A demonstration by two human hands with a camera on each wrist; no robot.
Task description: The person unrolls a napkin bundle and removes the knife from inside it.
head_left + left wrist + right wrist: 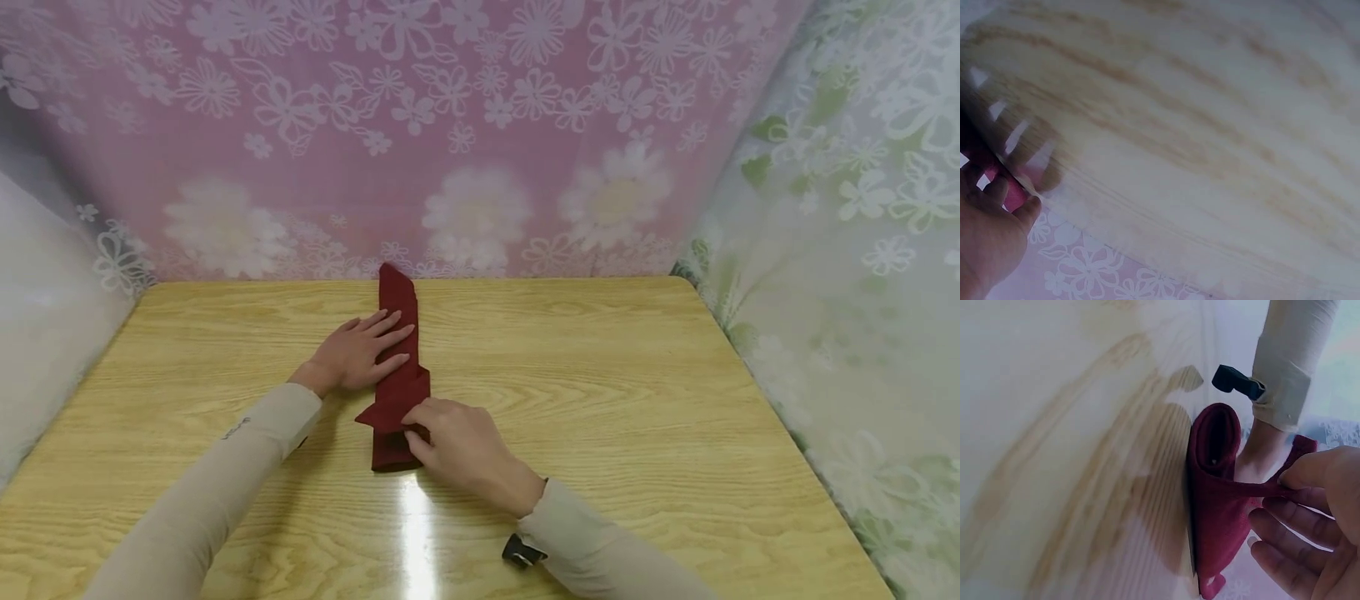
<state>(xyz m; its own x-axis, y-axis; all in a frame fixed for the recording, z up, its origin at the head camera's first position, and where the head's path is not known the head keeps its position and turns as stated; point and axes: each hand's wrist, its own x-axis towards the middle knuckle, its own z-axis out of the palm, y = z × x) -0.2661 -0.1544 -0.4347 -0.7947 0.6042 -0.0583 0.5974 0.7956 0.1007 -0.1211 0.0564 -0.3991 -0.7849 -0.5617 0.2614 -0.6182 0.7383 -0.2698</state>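
A dark red cloth (397, 400), folded into a long narrow strip, lies lengthwise on the table with its far end at the back edge. My left hand (352, 358) rests on its upper part, fingers straight and spread. Near the front end my right hand (465, 450) pinches an edge of the cloth between thumb and fingers. In the right wrist view, thumb and index finger of the right hand (1316, 525) hold a raised flap, and the cloth (1216, 519) shows a rounded, layered fold at its end. The left wrist view catches the left hand (994, 244) only at its border.
The wood-grain table (600, 375) stretches out around the cloth on both sides. A pink flowered curtain (480, 125) hangs behind the back edge, and a white-green flowered sheet (847, 275) hangs at the right. A black clip (521, 552) sits at the right wrist.
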